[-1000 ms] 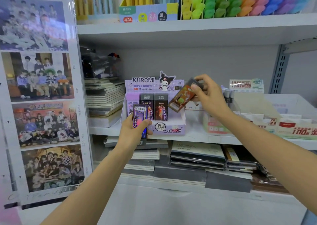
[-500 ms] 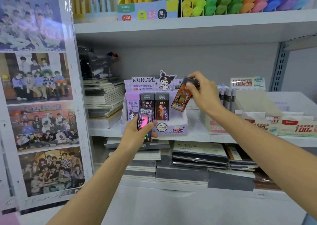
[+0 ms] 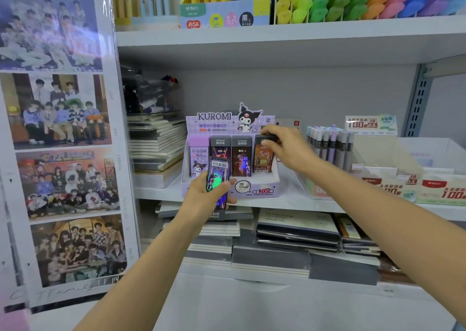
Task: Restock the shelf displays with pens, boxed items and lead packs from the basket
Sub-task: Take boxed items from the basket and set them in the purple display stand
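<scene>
The slim orange rectangular lead pack [image 3: 263,158] is standing upright in the rightmost slot of the lilac cardboard Kuromi display box [image 3: 254,192], with its long axis vertical, its dark cap end pointing up and its printed face turned to the camera. The right hand [image 3: 286,147] is gripping it from above, fingers curled over the dark cap. Its face is glossy, with a small white barcode strip at the bottom edge.

Beside it in the same row, a dark red pack [image 3: 241,158], a black pack [image 3: 220,144] and a pale lilac Kuromi pack [image 3: 199,159] are standing upright, all slim and flat.

In front of the box, the left hand [image 3: 201,199] is holding a second, iridescent dark lead pack [image 3: 219,179] — nearly upright, leaning slightly right, barcode end up — with thumb and fingers wrapped round its lower half. Its foil face is catching green and purple light.

The box is sitting on a white shelf board [image 3: 297,203]. A row of pastel capped pens [image 3: 327,144] is standing just to its right — stacked flat notebooks [image 3: 157,144] are lying to its left.
</scene>
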Tool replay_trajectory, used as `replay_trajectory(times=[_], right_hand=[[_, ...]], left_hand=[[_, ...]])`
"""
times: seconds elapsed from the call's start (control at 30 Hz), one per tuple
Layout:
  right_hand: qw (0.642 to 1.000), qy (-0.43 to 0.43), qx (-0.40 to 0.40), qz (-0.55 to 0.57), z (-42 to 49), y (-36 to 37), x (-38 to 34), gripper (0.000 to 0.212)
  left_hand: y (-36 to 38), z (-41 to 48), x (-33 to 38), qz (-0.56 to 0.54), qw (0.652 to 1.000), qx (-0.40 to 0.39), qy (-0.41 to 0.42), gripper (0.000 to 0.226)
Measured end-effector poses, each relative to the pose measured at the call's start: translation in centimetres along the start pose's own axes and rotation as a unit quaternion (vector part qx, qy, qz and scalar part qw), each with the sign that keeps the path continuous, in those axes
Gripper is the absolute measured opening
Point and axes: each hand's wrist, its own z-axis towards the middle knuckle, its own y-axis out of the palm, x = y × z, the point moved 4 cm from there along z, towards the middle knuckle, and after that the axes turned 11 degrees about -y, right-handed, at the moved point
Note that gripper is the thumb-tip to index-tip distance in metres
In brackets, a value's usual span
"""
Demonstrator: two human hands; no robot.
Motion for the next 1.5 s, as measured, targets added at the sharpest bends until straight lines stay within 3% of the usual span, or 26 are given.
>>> replay_trajectory(times=[0.17, 0.23, 0.3, 0.5, 0.57, 0.63, 0.77, 0.9, 1.03, 1.13, 1.2, 1.27, 1.37, 1.43, 1.5], right_hand=[[0.997, 0.017, 0.064, -0.027, 1.4, 0.7, 0.0, 0.03], [0.995, 0.025, 0.097, -0.016, 1.2, 0.7, 0.3, 0.025], [0.994, 0.026, 0.09, -0.051, 0.9, 1.1, 0.5, 0.018], [0.992, 0.045, 0.073, -0.087, 0.3, 0.8, 0.6, 0.024], [0.994, 0.039, 0.104, -0.022, -0.1, 0.3, -0.3, 0.025], [0.983, 0.02, 0.141, 0.116, -0.6, 0.0, -1.8, 0.021], [0.943, -0.015, 0.017, 0.331, -1.5, 1.3, -4.8, 0.035], [0.934, -0.029, -0.042, 0.353, -2.4, 1.7, -5.5, 0.047], [0.937, -0.028, -0.082, 0.338, -3.3, 1.0, -5.5, 0.032], [0.947, -0.008, -0.018, 0.321, -3.6, 0.0, -5.0, 0.019], [0.939, 0.045, 0.055, 0.337, -3.9, -0.8, -4.0, 0.016], [0.919, 0.087, 0.099, 0.371, -4.4, -1.1, -3.2, 0.014], [0.904, 0.105, 0.105, 0.401, -5.5, -0.3, -3.7, 0.013], [0.896, 0.114, 0.085, 0.421, -6.3, 0.7, -4.3, 0.014], [0.893, 0.113, 0.048, 0.434, -6.9, 1.3, -4.6, 0.011]], left_hand=[[-0.1, -0.1, 0.0, -0.001, 1.0, -0.004, 0.0, 0.024], [-0.2, -0.1, 0.0, -0.002, 1.0, -0.005, 0.0, 0.023], [-0.1, -0.1, -0.1, -0.011, 1.0, -0.008, 0.0, 0.023], [-0.1, -0.2, 0.2, -0.025, 0.999, -0.032, -0.002, 0.022], [-0.1, -0.4, 0.7, -0.024, 0.998, -0.052, 0.006, 0.019], [0.0, -0.8, 1.1, -0.012, 0.998, -0.057, 0.021, 0.015], [0.7, -1.3, 1.5, 0.024, 0.997, -0.07, 0.033, 0.02], [0.6, -1.7, 1.7, 0.004, 0.997, -0.077, 0.013, 0.025], [0.4, -1.8, 2.1, 0.062, 0.995, -0.076, 0.019, 0.016], [-0.6, -1.6, 2.6, 0.045, 0.998, -0.044, 0.006, 0.033], [-1.4, -1.4, 2.7, -0.03, 0.999, -0.029, -0.01, 0.057], [-1.5, -1.5, 2.8, -0.117, 0.993, -0.024, -0.008, 0.067], [-0.3, -1.7, 2.8, -0.213, 0.977, -0.018, 0.009, 0.038], [0.5, -1.8, 2.8, -0.238, 0.971, -0.004, 0.024, 0.018], [0.9, -2.1, 3.1, -0.225, 0.973, 0.012, 0.045, 0.012]])
